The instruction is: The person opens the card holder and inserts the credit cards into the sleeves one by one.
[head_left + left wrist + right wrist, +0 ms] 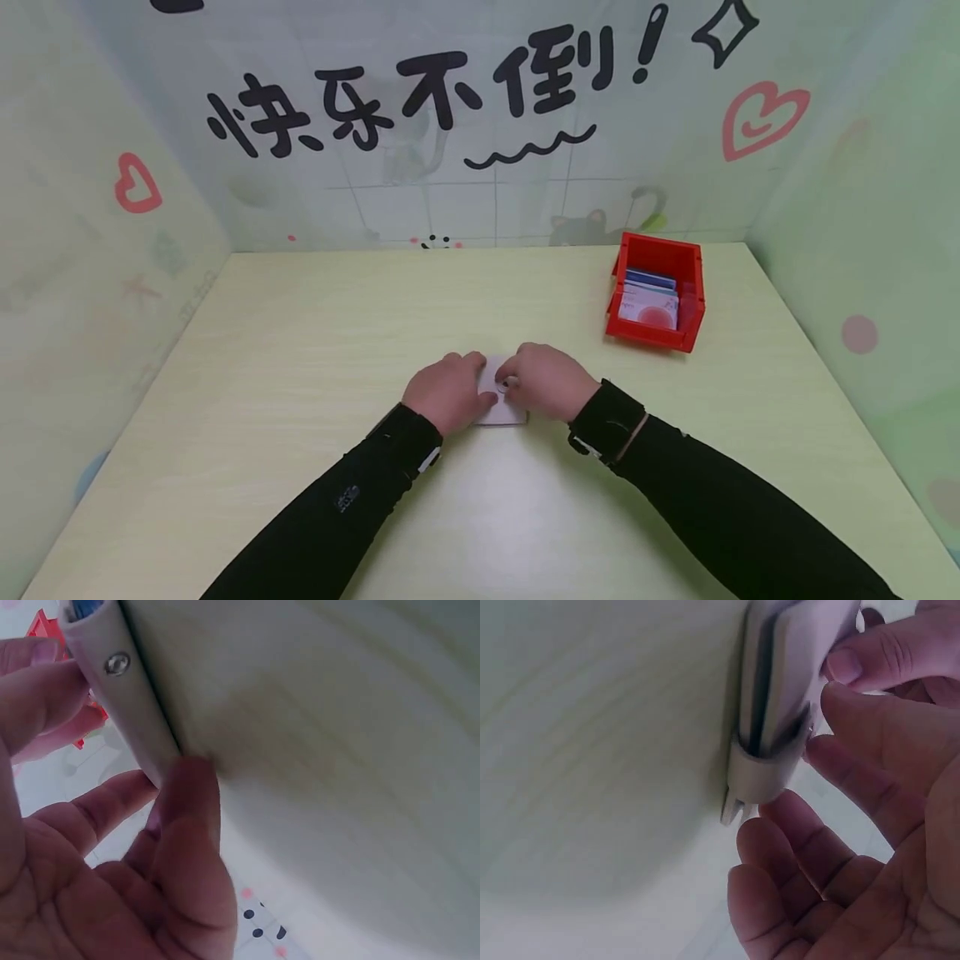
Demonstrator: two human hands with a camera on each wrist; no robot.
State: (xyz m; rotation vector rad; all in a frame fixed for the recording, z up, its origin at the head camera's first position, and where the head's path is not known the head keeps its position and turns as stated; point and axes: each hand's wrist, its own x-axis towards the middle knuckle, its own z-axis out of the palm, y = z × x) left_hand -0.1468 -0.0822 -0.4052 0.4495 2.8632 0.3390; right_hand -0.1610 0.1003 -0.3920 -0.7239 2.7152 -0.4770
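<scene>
A small pale pink card wallet (491, 412) lies on the table between the two hands. My left hand (448, 392) holds it by its left side, thumb on the near edge and fingers toward the far edge. In the left wrist view a round metal snap (118, 664) shows on the wallet's face, and a bit of blue peeks out at its top end. From the right, my right hand (551, 379) pinches the strap (761, 776) that wraps round the wallet's side, thumb and forefinger at its tip. The fingers partly hide the strap's end.
A red open bin (651, 337) with several cards or booklets (648, 304) stands at the back right of the pale wooden table (337, 317). Printed cloth walls (480, 208) close off the back and both sides.
</scene>
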